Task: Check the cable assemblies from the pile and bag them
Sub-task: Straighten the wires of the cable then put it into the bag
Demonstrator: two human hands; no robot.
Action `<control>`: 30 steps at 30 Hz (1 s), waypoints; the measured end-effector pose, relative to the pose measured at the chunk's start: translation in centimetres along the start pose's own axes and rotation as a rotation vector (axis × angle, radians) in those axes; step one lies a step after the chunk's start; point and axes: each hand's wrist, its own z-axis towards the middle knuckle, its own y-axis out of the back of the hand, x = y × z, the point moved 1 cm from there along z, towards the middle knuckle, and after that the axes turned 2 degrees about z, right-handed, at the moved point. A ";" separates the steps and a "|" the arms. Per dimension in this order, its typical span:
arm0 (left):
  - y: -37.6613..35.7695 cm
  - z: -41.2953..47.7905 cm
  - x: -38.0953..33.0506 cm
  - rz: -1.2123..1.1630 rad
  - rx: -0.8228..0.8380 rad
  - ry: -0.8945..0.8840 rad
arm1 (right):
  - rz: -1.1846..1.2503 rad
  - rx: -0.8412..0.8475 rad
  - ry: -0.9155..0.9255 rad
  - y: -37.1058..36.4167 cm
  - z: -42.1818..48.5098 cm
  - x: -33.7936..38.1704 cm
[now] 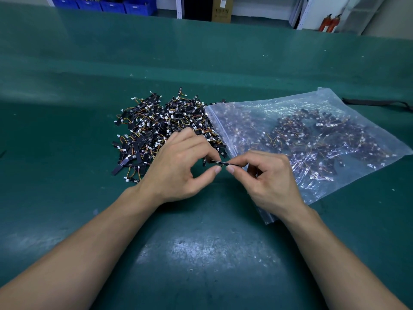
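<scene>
green mat | left grip, right grip pinch one cable assembly between them | pile, bag just behind

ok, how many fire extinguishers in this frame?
2. One fire extinguisher stands in the background at top right; the second fire extinguisher is immediately right of it. Others may be hidden off-frame.

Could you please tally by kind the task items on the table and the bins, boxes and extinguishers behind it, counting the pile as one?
Loose pile: 1
Clear bag, partly filled: 1
Single cable assembly, pinched between left hand and right hand: 1
Blue bins: 4
Cardboard box: 1
Red extinguishers: 2
Total: 10
</scene>
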 end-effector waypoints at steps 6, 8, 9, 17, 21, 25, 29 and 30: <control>-0.1 0.1 0.1 0.016 -0.042 -0.041 | 0.005 -0.025 -0.030 0.0 -0.1 0.2; -0.1 0.1 0.1 0.016 -0.041 -0.038 | 0.014 -0.021 -0.022 0.1 -0.1 0.2; -0.1 0.1 0.1 0.014 -0.036 -0.035 | 0.011 -0.016 -0.010 0.1 0.0 0.2; -0.1 0.0 0.1 0.003 -0.009 -0.014 | -0.008 0.000 0.011 0.1 0.0 0.1; -0.1 0.1 0.1 -0.001 -0.031 -0.024 | 0.002 -0.018 -0.009 0.1 0.0 0.2; -0.1 0.1 0.0 0.000 -0.035 -0.029 | 0.001 -0.022 -0.004 0.1 0.0 0.3; 0.0 0.1 0.0 -0.010 -0.009 -0.020 | -0.018 -0.032 0.010 0.1 0.0 0.1; 0.1 0.0 0.0 -0.010 -0.005 -0.013 | -0.020 -0.034 0.010 0.1 0.0 0.1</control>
